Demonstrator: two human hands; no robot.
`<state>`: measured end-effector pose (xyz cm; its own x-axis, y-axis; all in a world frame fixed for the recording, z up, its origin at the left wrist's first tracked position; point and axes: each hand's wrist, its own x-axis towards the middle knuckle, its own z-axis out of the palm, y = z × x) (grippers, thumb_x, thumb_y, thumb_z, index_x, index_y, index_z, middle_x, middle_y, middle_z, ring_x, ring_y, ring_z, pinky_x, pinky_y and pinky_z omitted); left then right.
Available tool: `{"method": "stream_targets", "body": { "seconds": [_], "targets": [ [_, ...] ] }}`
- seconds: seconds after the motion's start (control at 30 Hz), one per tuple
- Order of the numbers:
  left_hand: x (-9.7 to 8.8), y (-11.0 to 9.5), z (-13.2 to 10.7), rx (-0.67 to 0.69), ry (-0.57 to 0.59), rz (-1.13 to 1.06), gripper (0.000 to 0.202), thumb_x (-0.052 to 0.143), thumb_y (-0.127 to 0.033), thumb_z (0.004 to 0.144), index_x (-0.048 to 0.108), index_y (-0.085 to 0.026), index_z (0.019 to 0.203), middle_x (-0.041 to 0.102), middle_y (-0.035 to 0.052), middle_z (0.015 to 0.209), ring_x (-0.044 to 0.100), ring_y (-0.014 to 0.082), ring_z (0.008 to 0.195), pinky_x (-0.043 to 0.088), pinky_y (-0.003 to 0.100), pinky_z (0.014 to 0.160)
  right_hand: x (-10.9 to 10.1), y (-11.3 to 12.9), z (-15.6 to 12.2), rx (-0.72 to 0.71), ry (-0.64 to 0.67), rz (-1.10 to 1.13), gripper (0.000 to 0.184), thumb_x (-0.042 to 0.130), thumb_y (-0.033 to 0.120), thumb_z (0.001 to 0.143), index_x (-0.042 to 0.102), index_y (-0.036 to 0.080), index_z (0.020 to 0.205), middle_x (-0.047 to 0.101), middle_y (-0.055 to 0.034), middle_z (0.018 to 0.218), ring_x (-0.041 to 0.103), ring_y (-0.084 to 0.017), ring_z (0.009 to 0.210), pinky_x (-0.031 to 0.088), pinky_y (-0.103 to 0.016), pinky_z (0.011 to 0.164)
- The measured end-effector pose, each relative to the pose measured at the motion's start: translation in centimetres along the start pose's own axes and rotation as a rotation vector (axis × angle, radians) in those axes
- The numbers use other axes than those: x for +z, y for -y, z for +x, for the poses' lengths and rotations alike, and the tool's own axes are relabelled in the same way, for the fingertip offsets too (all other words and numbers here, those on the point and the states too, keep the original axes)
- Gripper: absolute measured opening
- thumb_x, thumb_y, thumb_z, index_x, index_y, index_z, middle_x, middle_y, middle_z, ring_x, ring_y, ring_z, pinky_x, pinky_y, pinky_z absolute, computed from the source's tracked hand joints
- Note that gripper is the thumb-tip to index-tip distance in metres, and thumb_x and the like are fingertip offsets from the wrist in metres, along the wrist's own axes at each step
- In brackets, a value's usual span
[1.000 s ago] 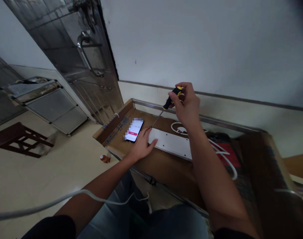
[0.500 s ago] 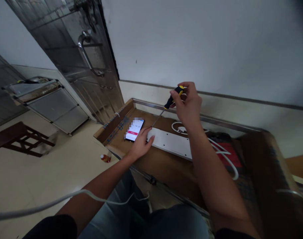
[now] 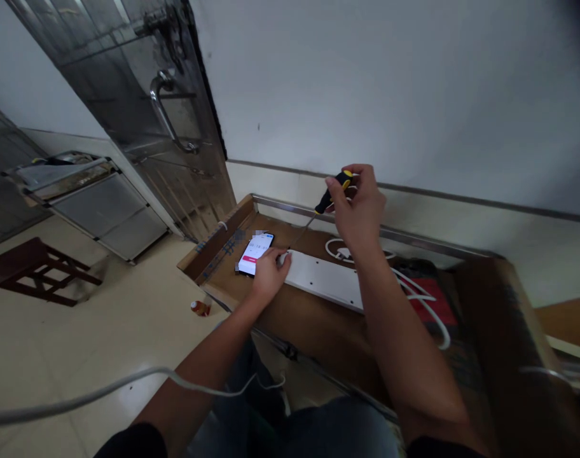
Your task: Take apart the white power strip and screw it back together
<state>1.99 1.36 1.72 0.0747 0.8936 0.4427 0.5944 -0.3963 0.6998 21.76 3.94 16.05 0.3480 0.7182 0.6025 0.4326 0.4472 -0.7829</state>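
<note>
A long white power strip [image 3: 321, 277] lies on cardboard, its face marked with several dark screw holes. My left hand [image 3: 269, 277] is closed around the strip's left end, thumb on the near side. My right hand [image 3: 361, 207] grips a black and yellow screwdriver [image 3: 329, 196] by its handle. The screwdriver slants down to the left, with its tip by the strip's left end, close to my left fingers. Whether the tip sits in a screw cannot be made out. A lit phone [image 3: 255, 254] lies beside my left hand, partly covered by it.
A white cable with a plug [image 3: 343, 254] is behind the strip. More cable loops [image 3: 440, 324] lie at right over a red and black item [image 3: 433, 296]. The cardboard tray [image 3: 313, 324] has raised edges. On the floor are a small bottle [image 3: 201, 308] and a wooden stool [image 3: 32, 270].
My left fingers have drawn closer together around the strip's end. The right hand and screwdriver keep nearly the same pose, and the view has shifted slightly.
</note>
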Motion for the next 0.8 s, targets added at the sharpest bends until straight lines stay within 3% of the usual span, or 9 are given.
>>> {"method": "stream_targets", "body": {
  "seconds": [0.2,0.4,0.6,0.8],
  "targets": [
    [0.2,0.4,1.9,-0.05,-0.005,-0.042,0.008,0.071,-0.017,0.088,0.078,-0.019,0.084,0.08,0.0065,0.086,0.073,0.0202,0.081,0.059,0.033,0.081,-0.7,0.5,0.3,-0.018,-0.029,-0.021,0.046,0.063,0.056,0.093,0.057,0.02,0.121,0.067,-0.0036,0.096,0.061,-0.006,0.069,0.05,-0.017,0.054],
    [0.9,1.0,1.8,-0.116,-0.023,-0.19,0.012,0.07,-0.017,0.09,0.08,-0.017,0.097,0.083,0.0064,0.092,0.076,0.0175,0.078,0.062,0.03,0.076,-0.7,0.7,0.4,-0.01,-0.041,-0.016,0.046,0.065,0.055,0.093,0.058,0.02,0.121,0.066,-0.0039,0.097,0.063,-0.007,0.073,0.051,-0.018,0.056],
    [1.5,1.4,1.0,-0.148,-0.068,-0.288,0.017,0.07,-0.021,0.091,0.079,-0.017,0.105,0.083,0.0085,0.1,0.078,0.0194,0.089,0.062,0.032,0.083,-0.4,0.7,0.0,-0.02,-0.009,-0.023,0.045,0.063,0.056,0.094,0.057,0.021,0.121,0.066,-0.0037,0.097,0.063,-0.007,0.074,0.053,-0.02,0.06],
    [1.8,1.4,1.0,-0.178,-0.095,-0.363,0.024,0.071,-0.022,0.09,0.074,-0.017,0.114,0.081,0.0068,0.097,0.076,0.0167,0.085,0.061,0.028,0.079,-0.1,0.5,-0.1,-0.019,0.004,-0.032,0.044,0.063,0.055,0.094,0.057,0.021,0.121,0.066,-0.0031,0.097,0.063,-0.007,0.073,0.053,-0.02,0.06]
  ]
}}
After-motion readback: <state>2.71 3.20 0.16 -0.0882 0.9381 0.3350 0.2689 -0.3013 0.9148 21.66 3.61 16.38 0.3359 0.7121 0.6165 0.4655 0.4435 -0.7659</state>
